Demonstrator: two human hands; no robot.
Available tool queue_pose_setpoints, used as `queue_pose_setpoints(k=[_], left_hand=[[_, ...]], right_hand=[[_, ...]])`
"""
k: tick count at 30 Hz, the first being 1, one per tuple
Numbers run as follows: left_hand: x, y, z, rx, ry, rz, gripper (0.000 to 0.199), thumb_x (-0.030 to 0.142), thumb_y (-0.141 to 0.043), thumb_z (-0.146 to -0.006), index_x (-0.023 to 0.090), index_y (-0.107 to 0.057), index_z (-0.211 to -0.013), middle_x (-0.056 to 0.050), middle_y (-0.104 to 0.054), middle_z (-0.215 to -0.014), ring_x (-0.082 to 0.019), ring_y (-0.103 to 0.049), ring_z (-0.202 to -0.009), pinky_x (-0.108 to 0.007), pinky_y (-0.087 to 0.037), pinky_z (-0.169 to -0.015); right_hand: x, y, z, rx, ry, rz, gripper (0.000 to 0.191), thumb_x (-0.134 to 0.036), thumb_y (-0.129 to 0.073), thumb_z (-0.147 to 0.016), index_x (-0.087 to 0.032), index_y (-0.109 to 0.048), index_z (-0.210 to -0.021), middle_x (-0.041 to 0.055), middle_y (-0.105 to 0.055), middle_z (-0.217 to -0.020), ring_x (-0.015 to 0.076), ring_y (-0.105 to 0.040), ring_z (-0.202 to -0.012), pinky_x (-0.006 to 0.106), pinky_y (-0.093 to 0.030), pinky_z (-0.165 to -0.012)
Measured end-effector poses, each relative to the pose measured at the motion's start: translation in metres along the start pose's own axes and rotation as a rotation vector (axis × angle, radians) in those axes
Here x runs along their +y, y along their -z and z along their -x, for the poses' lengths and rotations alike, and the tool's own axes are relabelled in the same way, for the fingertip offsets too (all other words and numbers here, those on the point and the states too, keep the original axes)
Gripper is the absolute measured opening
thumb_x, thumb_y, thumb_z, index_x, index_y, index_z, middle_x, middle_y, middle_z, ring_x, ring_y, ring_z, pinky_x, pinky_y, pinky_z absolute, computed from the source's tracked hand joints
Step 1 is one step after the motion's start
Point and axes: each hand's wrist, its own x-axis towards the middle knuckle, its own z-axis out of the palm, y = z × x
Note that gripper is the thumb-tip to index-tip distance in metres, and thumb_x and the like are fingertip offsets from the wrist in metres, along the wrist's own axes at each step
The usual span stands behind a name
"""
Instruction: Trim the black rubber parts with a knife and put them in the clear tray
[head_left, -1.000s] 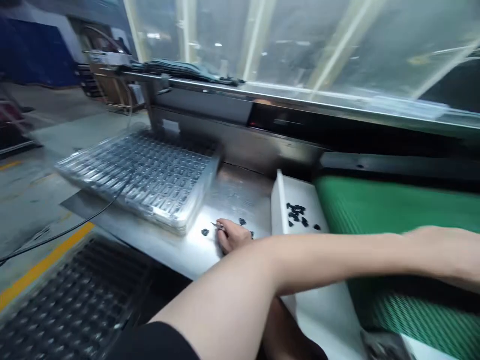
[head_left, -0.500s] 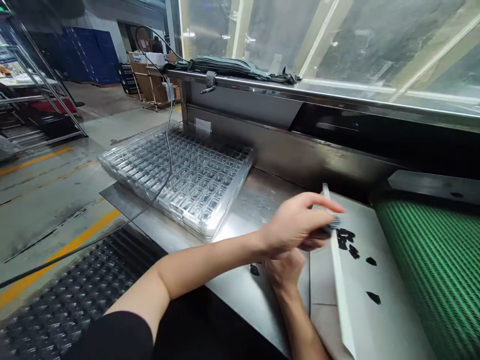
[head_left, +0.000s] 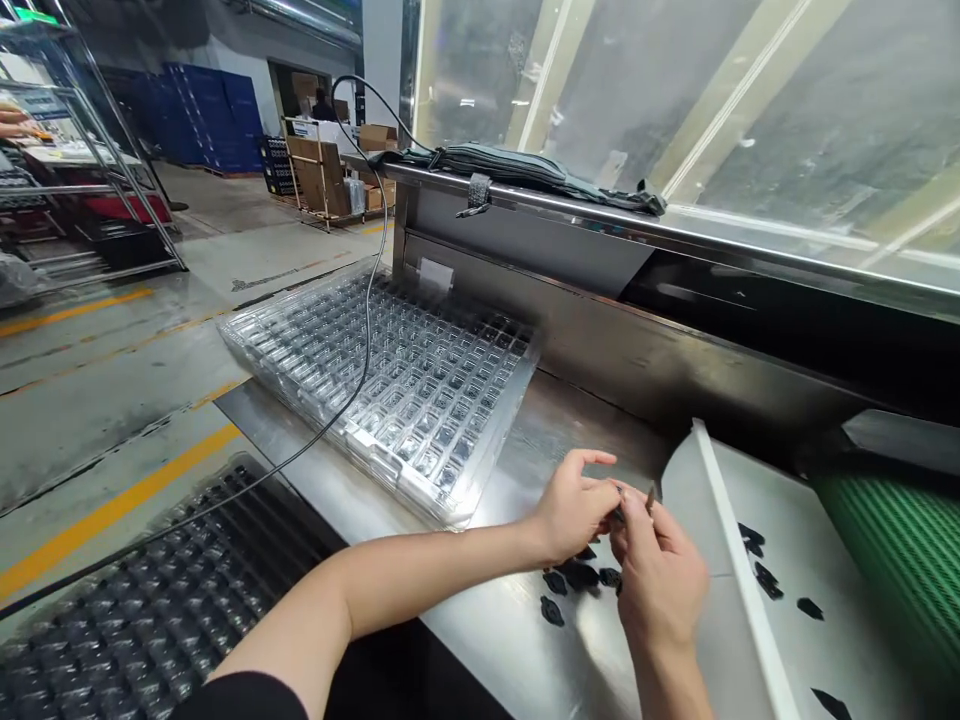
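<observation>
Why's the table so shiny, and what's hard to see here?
Head view: light glares off the silvery metal tabletop; head view: the small dark piece in the bare left hand is too tiny to make out; head view: the green ribbed belt looks slightly soft.

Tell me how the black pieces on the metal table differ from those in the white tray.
The table pieces lie by the left hand and right hand; the tray pieces lie farther right, past the wall of the white tray.
The table pieces are mostly bunched; the tray pieces are strung out more loosely.
Both groups are black and irregular.
</observation>
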Motion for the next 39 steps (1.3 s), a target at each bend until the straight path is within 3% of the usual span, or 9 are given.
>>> queue_pose_setpoints(k=[2,5,10,14,17,20,23,27,39], left_hand=[[-0.001,0.000,-0.001,0.001,-0.036,0.022,0.059,0.028,-0.068,-0.066,0.017,-0.050,-0.121,0.011,-0.050,-0.057,-0.008,-0.036,-0.043,-0.022,-0.026,-0.048],[-0.006,0.004,0.001,0.054,-0.054,0.068,0.053,0.032,-0.068,-0.070,0.017,-0.052,-0.119,0.010,-0.048,-0.057,-0.009,-0.035,-0.042,-0.023,-0.023,-0.046],[-0.014,0.018,0.006,0.165,0.098,0.126,0.039,0.044,-0.070,-0.074,0.020,-0.059,-0.102,0.009,-0.041,-0.055,-0.007,-0.027,-0.041,-0.023,-0.009,-0.044],[-0.016,0.024,0.009,0.116,0.233,0.180,0.036,0.044,-0.075,-0.067,0.019,-0.059,-0.087,0.007,-0.043,-0.058,-0.005,-0.028,-0.042,-0.022,-0.006,-0.045],[-0.016,0.022,0.013,0.068,0.276,0.150,0.042,0.048,-0.081,-0.066,0.018,-0.058,-0.085,0.006,-0.047,-0.062,-0.004,-0.030,-0.042,-0.022,-0.007,-0.044],[-0.016,0.021,0.018,0.016,0.233,0.108,0.056,0.064,-0.085,-0.069,0.018,-0.055,-0.085,0.005,-0.050,-0.067,-0.003,-0.031,-0.043,-0.022,-0.009,-0.043],[-0.014,0.021,0.019,-0.042,0.141,0.052,0.061,0.071,-0.082,-0.075,0.017,-0.057,-0.086,0.003,-0.054,-0.069,-0.003,-0.033,-0.045,-0.021,-0.014,-0.042],[-0.009,0.021,0.019,-0.094,0.154,0.042,0.059,0.065,-0.088,-0.073,0.015,-0.063,-0.090,0.000,-0.059,-0.071,-0.004,-0.035,-0.045,-0.021,-0.015,-0.041],[-0.003,0.028,0.017,-0.205,0.268,0.145,0.051,0.049,-0.092,-0.074,0.015,-0.060,-0.095,-0.002,-0.062,-0.078,-0.003,-0.037,-0.045,-0.017,-0.017,-0.040]], right_hand=[[-0.005,-0.003,-0.001,0.026,-0.009,-0.011,0.067,-0.071,-0.072,-0.085,-0.011,-0.079,-0.114,0.0009,-0.056,-0.066,0.0132,-0.044,-0.057,0.024,-0.036,-0.049],[-0.002,-0.008,0.001,0.043,0.008,-0.022,0.064,-0.068,-0.078,-0.080,-0.012,-0.080,-0.111,0.0076,-0.069,-0.084,0.0184,-0.058,-0.069,0.027,-0.047,-0.059],[0.015,-0.013,0.005,0.043,0.043,-0.034,0.057,-0.063,-0.081,-0.079,-0.014,-0.080,-0.109,0.0103,-0.075,-0.099,0.0235,-0.067,-0.086,0.033,-0.053,-0.077],[0.013,-0.010,0.011,0.129,0.096,-0.006,0.052,-0.060,-0.077,-0.087,-0.014,-0.078,-0.112,0.0112,-0.074,-0.100,0.0255,-0.068,-0.089,0.036,-0.053,-0.080],[0.010,-0.005,0.015,0.130,0.242,0.028,0.041,-0.053,-0.072,-0.095,-0.015,-0.077,-0.109,0.0109,-0.072,-0.101,0.0252,-0.068,-0.091,0.037,-0.052,-0.082],[0.010,-0.002,0.015,0.114,0.399,0.076,0.032,-0.047,-0.069,-0.098,-0.016,-0.077,-0.105,0.0080,-0.069,-0.096,0.0212,-0.064,-0.085,0.034,-0.049,-0.078],[0.010,0.000,0.013,0.080,0.447,0.103,0.028,-0.043,-0.066,-0.102,-0.016,-0.076,-0.102,0.0055,-0.066,-0.089,0.0190,-0.060,-0.081,0.031,-0.045,-0.076],[0.007,0.001,0.013,0.085,0.408,0.094,0.028,-0.042,-0.066,-0.103,-0.017,-0.077,-0.096,0.0044,-0.064,-0.086,0.0179,-0.058,-0.080,0.030,-0.043,-0.075],[0.013,-0.003,0.014,0.077,0.163,-0.045,0.040,-0.053,-0.068,-0.097,-0.016,-0.078,-0.106,0.0082,-0.069,-0.096,0.0209,-0.062,-0.088,0.033,-0.046,-0.081]])
